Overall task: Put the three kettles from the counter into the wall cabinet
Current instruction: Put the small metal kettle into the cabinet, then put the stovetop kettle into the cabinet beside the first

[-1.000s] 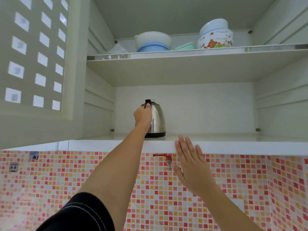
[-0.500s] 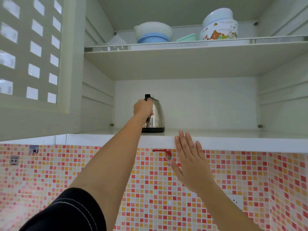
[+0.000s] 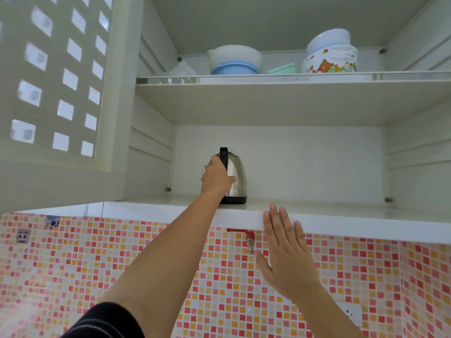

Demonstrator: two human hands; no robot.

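Nearest to me, my right hand [image 3: 285, 254] is raised flat in front of the red and orange mosaic tile wall [image 3: 97, 262], its fingers [image 3: 275, 220] spread wide and straight, holding nothing; their tips overlap the front edge of the wall cabinet [image 3: 366, 228] floor, though I cannot tell whether they touch it. Just left of that hand, a small red tap [image 3: 240, 231] sticks out from the tiles under the cabinet. Further in, my left hand [image 3: 216, 178] reaches onto the lower shelf, loosely cupped against the handle side of the steel kettle [image 3: 235, 176]; I cannot tell if it truly grips. The kettle stands upright on the cabinet floor, left of centre. The cabinet door [image 3: 56, 93] hangs open at left. Farthest up, bowls [image 3: 235, 59] sit on the upper shelf [image 3: 280, 93]
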